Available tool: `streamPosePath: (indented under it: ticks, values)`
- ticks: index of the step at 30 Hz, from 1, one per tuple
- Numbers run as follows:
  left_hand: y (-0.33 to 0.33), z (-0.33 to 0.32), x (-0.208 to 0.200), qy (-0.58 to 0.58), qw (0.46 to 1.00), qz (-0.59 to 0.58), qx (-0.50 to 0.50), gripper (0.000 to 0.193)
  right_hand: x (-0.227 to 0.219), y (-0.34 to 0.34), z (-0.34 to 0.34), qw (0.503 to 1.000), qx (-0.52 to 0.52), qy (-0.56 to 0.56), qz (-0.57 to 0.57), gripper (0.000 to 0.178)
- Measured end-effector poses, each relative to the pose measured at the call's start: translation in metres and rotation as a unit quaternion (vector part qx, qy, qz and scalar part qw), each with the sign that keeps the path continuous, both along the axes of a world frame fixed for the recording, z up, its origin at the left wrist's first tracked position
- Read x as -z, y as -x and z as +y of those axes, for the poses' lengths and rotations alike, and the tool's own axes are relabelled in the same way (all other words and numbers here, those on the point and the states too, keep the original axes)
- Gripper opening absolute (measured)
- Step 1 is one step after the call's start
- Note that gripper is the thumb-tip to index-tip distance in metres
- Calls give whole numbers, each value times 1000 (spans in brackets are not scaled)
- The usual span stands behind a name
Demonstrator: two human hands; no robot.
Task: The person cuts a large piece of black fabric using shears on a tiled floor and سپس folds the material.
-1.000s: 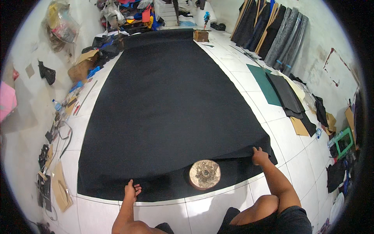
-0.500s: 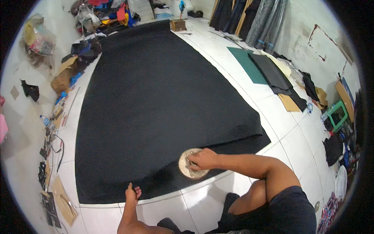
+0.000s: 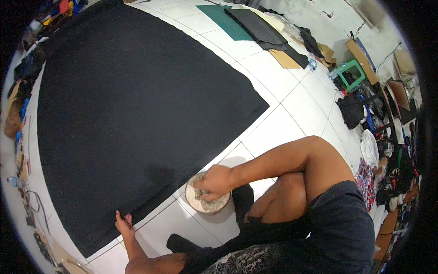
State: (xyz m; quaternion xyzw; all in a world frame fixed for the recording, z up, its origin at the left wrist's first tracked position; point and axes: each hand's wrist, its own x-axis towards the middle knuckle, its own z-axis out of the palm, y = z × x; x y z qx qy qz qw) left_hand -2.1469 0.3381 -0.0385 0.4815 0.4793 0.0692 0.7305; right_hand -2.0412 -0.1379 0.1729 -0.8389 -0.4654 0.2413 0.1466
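A large sheet of black fabric (image 3: pixel 141 100) lies on the floor in front of me. My left hand (image 3: pixel 124 223) rests at its near edge, thumb and fingers apart, the tips touching the cloth. My right hand (image 3: pixel 214 180) is closed on the top of a round, thick disc-like thing (image 3: pixel 200 205) with a pale, rough upper face; its grip part is hidden under my fingers. This disc is just off the fabric's near edge, over the white tiles beside my foot. Beside my left hand, a narrow strip of a second layer shows along the near edge.
White floor tiles (image 3: pixel 273 125) border the fabric on the right. A green mat (image 3: pixel 228 23) and folded dark sheets (image 3: pixel 258 29) lie at the far right. Farther round are a green plastic stool (image 3: pixel 352 75) and piled cloth and boxes. Clutter lines the left side.
My right hand has brought the round disc off the fabric toward me. The raised fold at the right has been flattened. My view has swung right and nearer.
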Motion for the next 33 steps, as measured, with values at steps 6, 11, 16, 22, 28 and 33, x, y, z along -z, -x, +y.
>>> streamPosePath:
  ticks: [6, 11, 16, 22, 28, 33]
  values:
    - [-1, 4, -5, 40, 999, -5, -10, 48, -6, 18, -1, 996, -27, 34, 73, 44]
    - [6, 23, -4, -7, 999, 15, -35, 51, 18, -50, -9, 950, -49, 60, 302, 48]
    - [15, 28, -5, 16, 996, 55, -72, 53, 42, -168, -162, 831, 550, 24, -74, 55]
    - [35, 41, 32, -79, 997, 8, 13, 32, 129, -175, -311, 544, 839, 9, -3, 70]
    - [24, 77, 17, -144, 982, 116, 25, 29, 161, -189, -289, 381, 818, -399, 164, 47]
    - [21, 38, 20, -270, 948, 148, 81, 31, 196, -179, -317, 396, 822, -403, -78, 28]
